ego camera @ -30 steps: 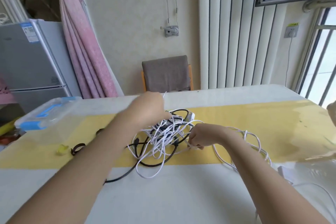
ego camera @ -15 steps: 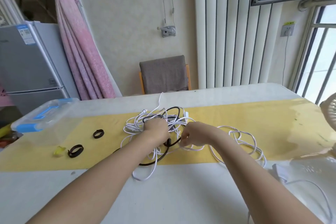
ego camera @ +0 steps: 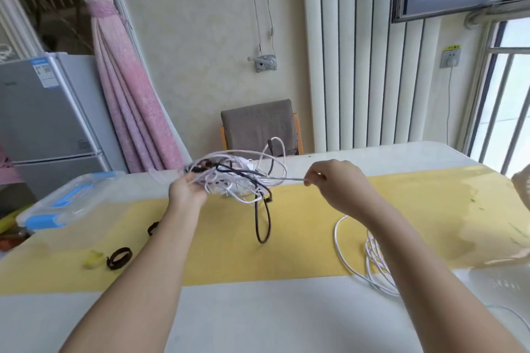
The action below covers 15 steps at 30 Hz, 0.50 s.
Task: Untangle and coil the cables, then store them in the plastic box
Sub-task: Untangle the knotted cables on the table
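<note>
A tangle of white and black cables (ego camera: 238, 175) hangs lifted above the yellow table runner (ego camera: 229, 249). My left hand (ego camera: 186, 195) grips the tangle from below on its left side. My right hand (ego camera: 332, 183) pinches one white strand pulled taut out of the tangle to the right. A black loop (ego camera: 263, 223) dangles from the bundle down to the runner. More white cable (ego camera: 372, 261) lies in loose loops on the table under my right forearm. The clear plastic box with blue clips (ego camera: 68, 203) stands at the table's left edge, lid on.
Two black cable ties (ego camera: 119, 258) (ego camera: 153, 228) and a small yellow piece (ego camera: 93, 259) lie on the runner at the left. A chair (ego camera: 258, 129) stands behind the table. A white fan (ego camera: 522, 189) pokes in at the right edge. A fridge (ego camera: 43, 114) stands far left.
Both hands have raised the cable tangle off the table. My right hand has moved right, drawing a white strand out taut. The camera view has tilted upward.
</note>
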### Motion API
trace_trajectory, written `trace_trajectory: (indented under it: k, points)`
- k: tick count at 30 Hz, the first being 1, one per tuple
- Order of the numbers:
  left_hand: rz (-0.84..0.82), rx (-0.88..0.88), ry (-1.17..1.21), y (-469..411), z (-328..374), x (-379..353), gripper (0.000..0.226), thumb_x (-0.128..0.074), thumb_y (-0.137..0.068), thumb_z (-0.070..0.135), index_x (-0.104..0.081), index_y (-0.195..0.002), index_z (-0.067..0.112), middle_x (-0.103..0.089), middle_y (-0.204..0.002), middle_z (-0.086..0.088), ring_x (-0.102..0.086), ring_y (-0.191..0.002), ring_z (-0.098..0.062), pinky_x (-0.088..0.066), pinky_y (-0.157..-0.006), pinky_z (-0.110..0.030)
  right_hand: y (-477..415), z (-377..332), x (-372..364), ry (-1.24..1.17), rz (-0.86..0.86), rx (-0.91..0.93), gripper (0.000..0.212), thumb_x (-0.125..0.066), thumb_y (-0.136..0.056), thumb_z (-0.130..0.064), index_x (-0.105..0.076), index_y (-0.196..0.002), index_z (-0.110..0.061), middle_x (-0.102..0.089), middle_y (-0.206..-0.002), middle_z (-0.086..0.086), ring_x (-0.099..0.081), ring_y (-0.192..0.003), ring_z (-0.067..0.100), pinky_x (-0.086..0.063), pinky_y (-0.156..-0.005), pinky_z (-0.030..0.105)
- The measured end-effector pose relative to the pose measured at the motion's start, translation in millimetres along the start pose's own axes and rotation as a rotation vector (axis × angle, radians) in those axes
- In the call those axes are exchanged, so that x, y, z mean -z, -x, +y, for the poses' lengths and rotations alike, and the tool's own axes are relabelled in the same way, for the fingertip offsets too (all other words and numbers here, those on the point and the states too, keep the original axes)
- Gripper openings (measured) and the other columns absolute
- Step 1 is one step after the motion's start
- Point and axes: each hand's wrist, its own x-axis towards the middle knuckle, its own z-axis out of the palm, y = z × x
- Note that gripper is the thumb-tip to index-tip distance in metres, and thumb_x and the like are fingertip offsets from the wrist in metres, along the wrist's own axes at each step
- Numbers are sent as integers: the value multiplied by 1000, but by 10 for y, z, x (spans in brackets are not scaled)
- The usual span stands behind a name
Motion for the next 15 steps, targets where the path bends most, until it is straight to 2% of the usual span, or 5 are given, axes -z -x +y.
trace_trajectory:
  k: [4, 6, 9, 12, 15]
  points:
    - [96, 132, -40, 150, -317, 381, 17, -30, -77, -7, -47, -80, -3, -52, -80, -21, -49, -71, -30, -48, -65, -41, 22, 22, 205, -66, 82, -33, 23, -45, -97, -17, -62, -81, -19, -46, -59, -10, -43, -56, 12, -28, -49, 24]
    - [112, 237, -245, 232, -377, 479, 21, -31, -90, -5, -48, -78, -1, -62, -67, -20, -60, -65, -30, -55, -54, -39, 46, -13, 339, -113, 205, -4, 23, -46, -98, -20, -63, -85, -11, -48, -59, -5, -42, -55, 14, -27, -49, 26]
    - [79, 375, -692, 356, -256, 493, 20, -43, -97, 6, -55, -84, -2, -67, -72, -18, -65, -68, -28, -55, -63, -37, 113, -66, 499, -139, 293, 28, 24, -46, -98, -20, -63, -88, -7, -49, -59, -4, -43, -59, 19, -25, -55, 35]
    - [-27, 467, -1427, 553, -11, 305, 35, -50, -98, 32, -62, -94, 0, -71, -69, -11, -67, -60, -17, -52, -50, -22, 168, -74, 582, -178, 135, -15, 22, -43, -97, -17, -60, -84, -12, -58, -63, -1, -51, -61, 18, -35, -53, 30]
    - [-55, 409, -1927, 843, 174, -11, 47, -49, -97, 41, -64, -79, 0, -67, -52, -6, -61, -40, -10, -44, -38, -15, 197, 19, 571, -49, -198, -119, 23, -40, -96, -11, -59, -87, -19, -66, -64, -2, -55, -50, 10, -37, -49, 23]
